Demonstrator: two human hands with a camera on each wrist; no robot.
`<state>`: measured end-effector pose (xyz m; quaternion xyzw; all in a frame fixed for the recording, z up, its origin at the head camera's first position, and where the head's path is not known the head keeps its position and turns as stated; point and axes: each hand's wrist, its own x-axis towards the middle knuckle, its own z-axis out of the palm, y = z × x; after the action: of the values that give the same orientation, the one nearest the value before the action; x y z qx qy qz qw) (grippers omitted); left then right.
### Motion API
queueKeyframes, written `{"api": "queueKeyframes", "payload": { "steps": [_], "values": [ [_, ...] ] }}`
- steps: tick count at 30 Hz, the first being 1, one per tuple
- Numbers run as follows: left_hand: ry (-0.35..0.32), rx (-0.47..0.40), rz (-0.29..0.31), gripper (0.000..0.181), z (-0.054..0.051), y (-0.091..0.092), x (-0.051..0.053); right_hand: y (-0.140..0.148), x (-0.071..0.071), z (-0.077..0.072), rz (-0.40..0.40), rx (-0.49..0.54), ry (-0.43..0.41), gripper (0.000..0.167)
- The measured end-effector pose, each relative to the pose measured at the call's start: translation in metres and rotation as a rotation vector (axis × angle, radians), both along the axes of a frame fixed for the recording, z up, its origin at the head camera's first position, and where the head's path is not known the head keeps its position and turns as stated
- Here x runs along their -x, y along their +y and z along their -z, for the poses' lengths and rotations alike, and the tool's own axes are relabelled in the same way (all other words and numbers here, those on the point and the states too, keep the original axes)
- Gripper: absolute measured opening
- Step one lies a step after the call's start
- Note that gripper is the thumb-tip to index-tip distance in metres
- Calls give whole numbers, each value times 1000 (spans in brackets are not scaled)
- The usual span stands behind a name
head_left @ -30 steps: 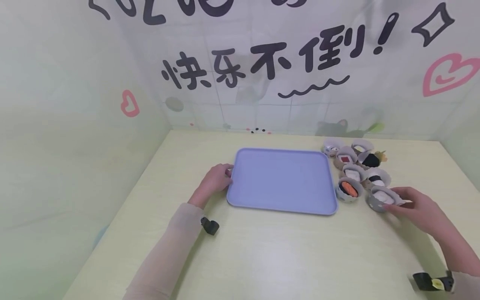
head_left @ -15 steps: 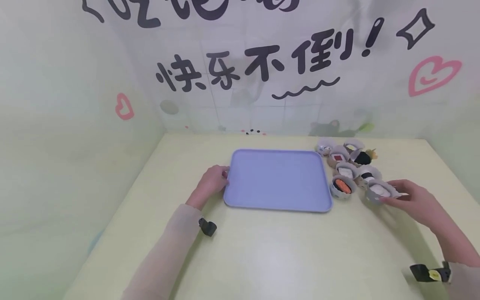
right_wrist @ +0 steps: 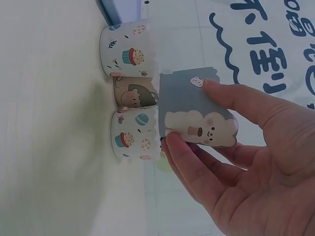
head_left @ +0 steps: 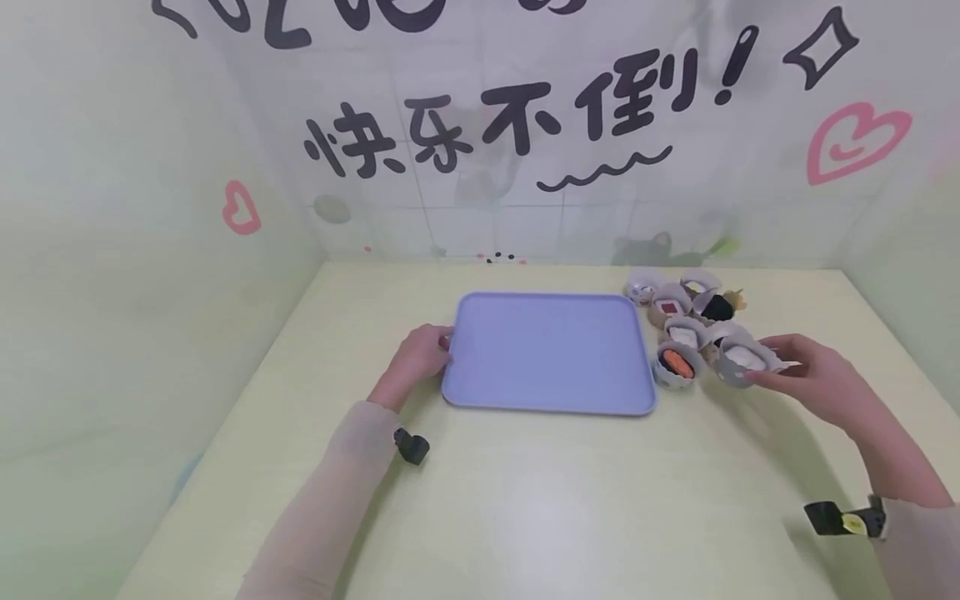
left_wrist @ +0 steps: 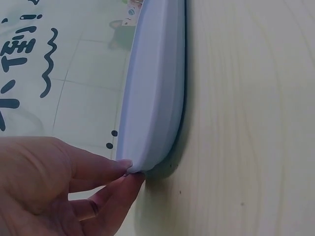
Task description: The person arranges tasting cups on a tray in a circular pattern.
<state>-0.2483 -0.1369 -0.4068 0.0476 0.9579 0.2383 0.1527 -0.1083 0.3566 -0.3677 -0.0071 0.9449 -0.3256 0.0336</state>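
My left hand [head_left: 420,352] pinches the left rim of a pale blue-violet tray [head_left: 551,354], thumb above and fingers below, as the left wrist view shows. At the right, my right hand [head_left: 821,379] holds a grey-blue paper baking cup [right_wrist: 189,105] with a cartoon bear on its side and a whitish piece inside. That cup is raised off the table, close above the group of other cups. A cup with an orange-topped sushi piece [head_left: 677,364] stands near the tray's right edge. Behind it is a cup with a white piece [head_left: 682,335].
More paper cups stand behind these, one with a red-topped piece [head_left: 669,309], one with a black piece [head_left: 717,307]. The light wooden table [head_left: 480,492] ends at a back wall [head_left: 420,217] hung with a printed sheet. Small wrist cameras [head_left: 411,447] are strapped to both arms.
The right hand has raised the bear-printed cup from the table and moved it up and slightly left, over its neighbour. The left hand stays on the tray. The head view has shifted slightly.
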Motion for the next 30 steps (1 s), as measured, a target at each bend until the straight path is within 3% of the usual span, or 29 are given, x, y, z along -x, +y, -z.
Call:
{"api": "queueKeyframes", "payload": {
  "steps": [13,30],
  "values": [
    [9,-16,-4,59,-4,-1,-4,-15,15,-13,-23,-26,0,61],
    [2,-15,-17,57,-3,2,-4,-33,31,-19,-55,-34,-28,64]
  ]
}}
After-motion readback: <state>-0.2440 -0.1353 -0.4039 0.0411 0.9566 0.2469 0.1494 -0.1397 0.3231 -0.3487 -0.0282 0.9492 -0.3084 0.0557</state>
